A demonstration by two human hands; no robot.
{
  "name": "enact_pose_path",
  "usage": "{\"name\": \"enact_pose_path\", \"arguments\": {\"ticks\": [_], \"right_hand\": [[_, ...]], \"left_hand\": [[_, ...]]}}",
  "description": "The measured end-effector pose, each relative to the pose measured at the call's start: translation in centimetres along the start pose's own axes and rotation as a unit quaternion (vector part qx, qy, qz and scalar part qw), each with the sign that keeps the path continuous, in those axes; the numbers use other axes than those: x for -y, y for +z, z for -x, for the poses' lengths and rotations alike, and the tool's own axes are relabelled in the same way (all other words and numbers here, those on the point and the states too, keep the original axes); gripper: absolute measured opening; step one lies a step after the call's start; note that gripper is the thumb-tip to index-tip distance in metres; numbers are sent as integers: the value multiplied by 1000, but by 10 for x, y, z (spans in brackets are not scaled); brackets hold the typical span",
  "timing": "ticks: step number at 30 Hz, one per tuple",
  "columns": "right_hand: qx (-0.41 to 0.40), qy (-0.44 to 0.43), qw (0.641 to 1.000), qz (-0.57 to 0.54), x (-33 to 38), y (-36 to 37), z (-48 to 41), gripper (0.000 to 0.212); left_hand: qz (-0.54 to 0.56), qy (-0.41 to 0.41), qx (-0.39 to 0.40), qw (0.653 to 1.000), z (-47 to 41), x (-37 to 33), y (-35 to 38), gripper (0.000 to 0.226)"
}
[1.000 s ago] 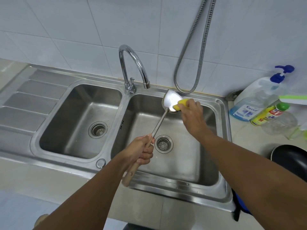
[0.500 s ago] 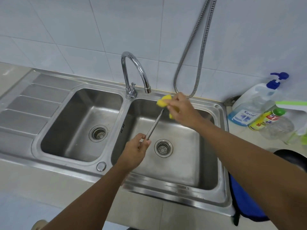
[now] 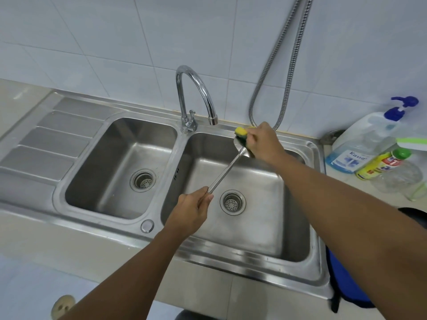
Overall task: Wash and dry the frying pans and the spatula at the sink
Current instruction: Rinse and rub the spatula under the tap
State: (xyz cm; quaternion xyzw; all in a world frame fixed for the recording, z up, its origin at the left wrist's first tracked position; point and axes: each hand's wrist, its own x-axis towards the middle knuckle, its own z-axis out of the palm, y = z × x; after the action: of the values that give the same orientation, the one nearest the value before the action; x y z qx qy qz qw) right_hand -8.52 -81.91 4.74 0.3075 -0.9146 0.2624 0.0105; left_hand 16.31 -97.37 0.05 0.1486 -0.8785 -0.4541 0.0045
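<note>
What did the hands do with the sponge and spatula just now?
The right hand slid the sponge across the blade of the spatula toward the tap, covering most of it. The left hand kept gripping the handle. Nothing was let go.

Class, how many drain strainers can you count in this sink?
2. One drain strainer lies in the left basin; the second strainer lies in the right basin, beside the left hand gripping the spatula. None seems hidden.
</note>
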Motion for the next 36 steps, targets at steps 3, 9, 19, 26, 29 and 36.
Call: {"name": "enact_pose_path", "arguments": {"ticks": [3,9,19,26,29,36], "right_hand": [[-10,-98,995,-29,19,11,23,24],[-60,-99,993,-36,9,19,55,38],[-127,158,979,-1,-80,-6,124,32],[6,367,924,109,-170,-48,184,49],[45,349,930,107,-183,-49,194,55],[60,353,914,192,-188,-56,187,55]], "left_hand": [[-12,-26,-23,999,-4,-12,3,33],[5,-55,-20,998,-12,-25,7,32],[29,-94,4,995,-11,-29,17,31],[68,-132,38,988,-12,-26,37,32],[59,-132,42,989,-12,-28,44,31],[142,-186,28,972,-17,-32,45,32]]}}
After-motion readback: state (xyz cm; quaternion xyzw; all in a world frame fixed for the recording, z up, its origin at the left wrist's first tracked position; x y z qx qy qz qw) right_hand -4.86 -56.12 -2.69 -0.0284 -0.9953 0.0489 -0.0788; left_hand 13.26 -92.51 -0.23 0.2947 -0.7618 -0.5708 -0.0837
